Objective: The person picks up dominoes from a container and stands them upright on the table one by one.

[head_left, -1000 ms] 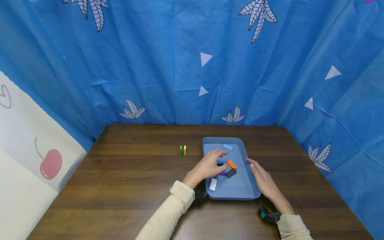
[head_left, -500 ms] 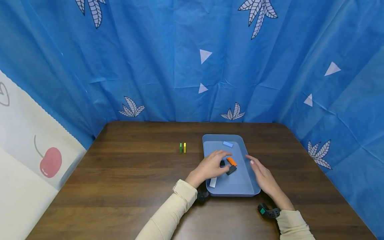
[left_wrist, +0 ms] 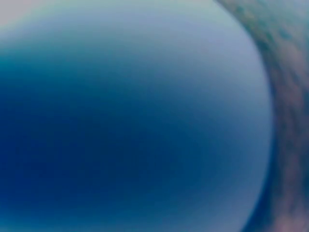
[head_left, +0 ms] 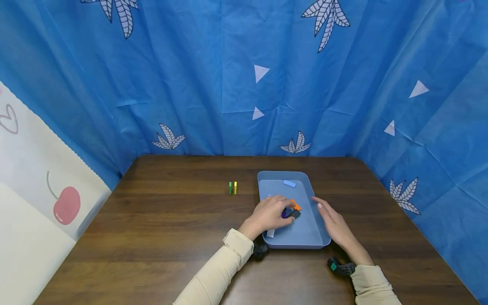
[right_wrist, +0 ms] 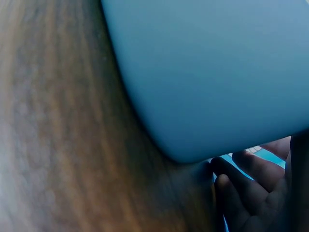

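My left hand (head_left: 270, 214) is down inside the blue tray (head_left: 305, 234), thumb and fingers curved around a group of small blocks. Between them show an orange block (head_left: 298, 206), a black block (head_left: 295, 214) and a bit of purple block (head_left: 284, 214). A gap stays visible between thumb and fingertips. Part of a white block (head_left: 270, 233) sticks out below the hand; a light blue block (head_left: 289, 183) lies near the tray's far end. With fingers extended, my right hand (head_left: 336, 226) lies along the tray's right rim. Tray wall fills most of the left wrist view.
A green block (head_left: 230, 188) and a yellow block (head_left: 235, 187) stand side by side on the wooden table (head_left: 171, 237), left of the tray. Blue curtain (head_left: 213, 84) hangs behind the table and along its right side.
My left hand has moved slightly right and lower over the blocks, its fingertips drawing nearer the thumb and covering part of the orange block. The right hand keeps its place at the rim.
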The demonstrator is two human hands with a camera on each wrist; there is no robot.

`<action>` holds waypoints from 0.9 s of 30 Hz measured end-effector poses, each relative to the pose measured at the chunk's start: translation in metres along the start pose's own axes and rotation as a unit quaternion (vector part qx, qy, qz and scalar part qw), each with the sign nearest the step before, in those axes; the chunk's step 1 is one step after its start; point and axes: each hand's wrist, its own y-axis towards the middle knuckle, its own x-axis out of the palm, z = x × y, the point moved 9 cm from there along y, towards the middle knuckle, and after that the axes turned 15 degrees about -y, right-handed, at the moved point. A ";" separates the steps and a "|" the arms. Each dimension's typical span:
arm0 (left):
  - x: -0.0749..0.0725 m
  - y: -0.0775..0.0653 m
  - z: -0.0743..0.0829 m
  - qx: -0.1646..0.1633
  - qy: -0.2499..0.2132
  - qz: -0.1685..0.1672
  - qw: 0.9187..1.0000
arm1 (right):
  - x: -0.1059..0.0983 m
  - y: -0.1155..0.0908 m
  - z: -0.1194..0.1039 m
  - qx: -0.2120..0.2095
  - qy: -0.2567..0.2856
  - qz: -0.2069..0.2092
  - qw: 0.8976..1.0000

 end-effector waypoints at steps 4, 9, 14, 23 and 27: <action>0.002 0.000 -0.001 -0.005 0.005 -0.008 1.000 | 0.000 0.002 0.001 0.000 0.000 0.001 1.000; 0.003 0.000 0.000 -0.001 0.021 -0.014 1.000 | 0.000 0.003 0.001 0.003 -0.003 -0.003 1.000; 0.006 -0.001 0.004 0.012 0.042 -0.017 0.999 | 0.002 0.001 0.001 0.004 -0.006 -0.008 1.000; 0.006 -0.003 0.011 0.038 0.054 -0.016 0.998 | 0.003 0.001 0.002 0.006 -0.004 -0.011 1.000; 0.006 -0.003 0.009 0.036 0.033 -0.009 0.999 | 0.004 0.002 0.003 0.007 -0.002 -0.014 1.000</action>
